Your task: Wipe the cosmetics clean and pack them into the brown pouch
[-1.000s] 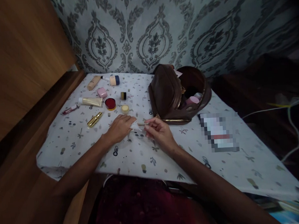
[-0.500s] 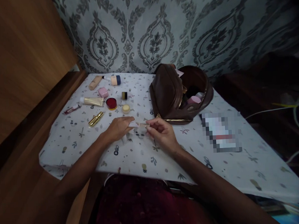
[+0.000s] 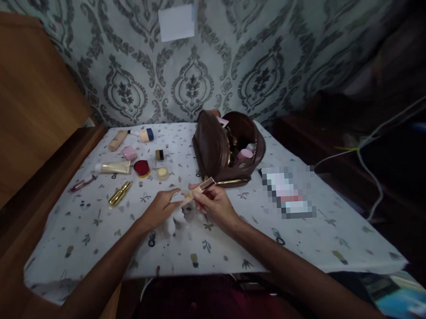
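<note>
Pinched in my right hand [image 3: 217, 204] is a slim beige cosmetic tube [image 3: 188, 197] with a shiny brownish cap, tilted up to the right. My left hand [image 3: 162, 208] has its fingers closed on a crumpled white tissue [image 3: 175, 220] that hangs down over the table. The tissue meets the left end of the tube between both hands. Just behind my right hand stands an unzipped brown makeup bag [image 3: 212, 147], with a pink-lidded item [image 3: 245, 154] showing inside. A gold lipstick tube [image 3: 119, 194] lies left of my left hand.
On the patterned tablecloth [image 3: 224, 244] to the left are a red round jar [image 3: 141, 168], a small cream pot [image 3: 162, 173], a pale gold squeeze tube [image 3: 115, 167], a pink case [image 3: 129, 153] and other cosmetics. A blurred-out flat object [image 3: 286, 191] lies right. Wooden furniture [image 3: 23, 83] borders the left.
My view has tilted up and turned to the right. The tube in my right hand now shows more fully, tilted upward, and the tissue hangs more visibly from my left hand.
</note>
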The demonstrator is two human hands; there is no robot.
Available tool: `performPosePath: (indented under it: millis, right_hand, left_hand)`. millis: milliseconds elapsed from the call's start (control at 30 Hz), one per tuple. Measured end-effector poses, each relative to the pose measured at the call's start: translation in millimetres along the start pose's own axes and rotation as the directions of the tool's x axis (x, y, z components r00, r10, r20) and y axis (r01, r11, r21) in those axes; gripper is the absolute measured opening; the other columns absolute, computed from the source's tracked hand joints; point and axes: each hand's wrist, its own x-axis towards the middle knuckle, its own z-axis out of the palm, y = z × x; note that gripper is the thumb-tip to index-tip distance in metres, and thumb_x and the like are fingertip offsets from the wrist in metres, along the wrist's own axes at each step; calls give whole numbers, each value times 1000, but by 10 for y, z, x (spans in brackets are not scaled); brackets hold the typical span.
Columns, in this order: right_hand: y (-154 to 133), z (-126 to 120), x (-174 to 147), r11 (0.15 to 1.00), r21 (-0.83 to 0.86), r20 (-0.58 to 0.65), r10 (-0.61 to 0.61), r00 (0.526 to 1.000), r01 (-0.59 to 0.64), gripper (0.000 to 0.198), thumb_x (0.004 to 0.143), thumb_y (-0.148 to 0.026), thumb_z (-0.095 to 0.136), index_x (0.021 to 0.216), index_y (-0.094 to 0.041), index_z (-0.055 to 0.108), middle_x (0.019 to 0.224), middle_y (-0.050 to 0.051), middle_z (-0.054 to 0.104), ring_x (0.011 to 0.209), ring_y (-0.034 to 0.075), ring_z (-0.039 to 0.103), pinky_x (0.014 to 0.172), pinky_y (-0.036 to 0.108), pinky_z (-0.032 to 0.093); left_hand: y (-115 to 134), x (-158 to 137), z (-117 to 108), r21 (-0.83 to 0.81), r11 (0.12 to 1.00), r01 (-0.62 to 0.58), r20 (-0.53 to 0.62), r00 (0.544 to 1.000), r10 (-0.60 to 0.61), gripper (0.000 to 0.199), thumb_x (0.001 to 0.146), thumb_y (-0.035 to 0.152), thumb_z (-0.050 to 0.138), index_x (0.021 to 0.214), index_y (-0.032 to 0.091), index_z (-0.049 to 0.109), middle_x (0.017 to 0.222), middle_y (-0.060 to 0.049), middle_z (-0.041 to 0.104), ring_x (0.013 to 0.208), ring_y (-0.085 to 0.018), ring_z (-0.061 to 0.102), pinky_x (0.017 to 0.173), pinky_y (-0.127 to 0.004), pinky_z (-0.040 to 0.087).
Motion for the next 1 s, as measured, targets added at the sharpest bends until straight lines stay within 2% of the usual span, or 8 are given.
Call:
performPosePath:
  millis: [100, 200, 333, 433, 567, 700, 833, 1000]
  right_hand:
    - [-87, -26, -16, 998, 61, 30, 30, 999, -31, 41, 69, -48, 81, 91, -15, 71, 55, -5, 54, 46, 6, 43, 43, 20, 32]
    - [-182, -44, -43, 990, 128, 87, 56, 995, -67, 43, 67, -50, 81, 91, -15, 73, 58, -4, 56, 46, 5, 43, 42, 18, 29]
    - [-290, -73, -89, 996, 85, 221, 12, 975, -32, 42, 69, -48, 81, 94, -16, 74, 73, 0, 64, 56, 9, 54, 52, 21, 42]
    - [-422, -178, -142, 993, -2, 220, -111, 969, 114, 36, 72, -48, 80, 90, -17, 74, 88, 3, 65, 77, 16, 63, 70, 28, 51]
    - [-686, -484, -271, 975, -102, 183, -175, 967, 196, 33, 81, -48, 72, 94, -18, 69, 99, 6, 67, 95, 18, 63, 84, 30, 51]
    - [-991, -881, -397, 987, -31, 151, -149, 977, 155, 31, 91, -49, 60, 101, -20, 56, 91, 5, 68, 84, 17, 67, 76, 30, 55]
    - [-1272, -1257, -451, 974, -140, -10, -180, 984, 177, 32, 91, -53, 58, 96, -21, 55, 68, -4, 53, 51, 9, 53, 46, 20, 46]
    - [-1519, -1656, -426, 939, -299, -149, -220, 964, 168, 32, 87, -50, 64, 95, -19, 67, 57, -6, 39, 44, 6, 31, 35, 18, 23]
  left_hand:
    - [123, -69, 9, -253, 945, 205, 85, 978, -190, 39, 85, 53, 60, 75, 15, 61, 66, -3, 63, 61, -15, 56, 58, -25, 44]
    - [244, -99, 37, -429, 863, 266, 193, 960, -201, 42, 73, 55, 74, 81, 15, 63, 64, -3, 66, 55, -14, 56, 54, -24, 45]
    - [273, -20, 209, -494, 831, 255, 149, 967, -208, 46, 68, 57, 77, 78, 15, 62, 55, -1, 62, 46, -12, 51, 45, -22, 42]
    - [263, 97, 360, -454, 844, 284, 135, 959, -250, 53, 68, 66, 72, 78, 15, 63, 51, -1, 60, 40, -12, 49, 42, -22, 38]
    - [462, 316, 424, -234, 938, 254, 181, 960, -214, 50, 76, 65, 65, 71, 16, 62, 54, -1, 60, 45, -14, 53, 46, -24, 42]
    - [842, 657, 294, 114, 991, -69, 112, 992, 57, 22, 87, 39, 56, 82, 19, 65, 79, -3, 70, 76, -20, 66, 72, -29, 51]
    - [1128, 1084, 145, 589, 757, -283, 59, 949, 309, 38, 86, 23, 48, 122, 22, 61, 121, -7, 67, 112, -27, 62, 94, -37, 48]
    - [1286, 1539, 134, 877, 406, -256, 102, 926, 364, 53, 89, 19, 38, 141, 21, 48, 131, -11, 61, 114, -30, 61, 88, -40, 51]
